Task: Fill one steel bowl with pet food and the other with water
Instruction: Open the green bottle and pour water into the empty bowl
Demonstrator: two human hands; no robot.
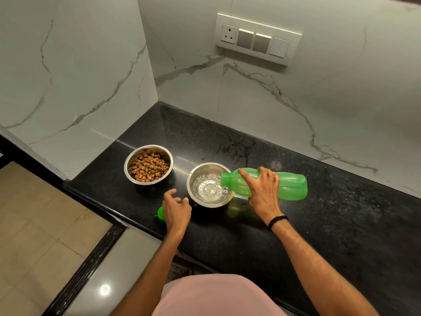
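right hand – grip closed around green bottle, tipped over water bowl | left hand – open, empty, beside it | kibble bowl filled, on counter

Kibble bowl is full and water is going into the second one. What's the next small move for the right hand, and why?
Probably hold the tilt and keep pouring. The right hand has the green bottle nearly on its side, mouth over the near steel bowl, and the water there looks shallow. The kibble bowl needs nothing. The left hand rests beside the near bowl, above the green cap.
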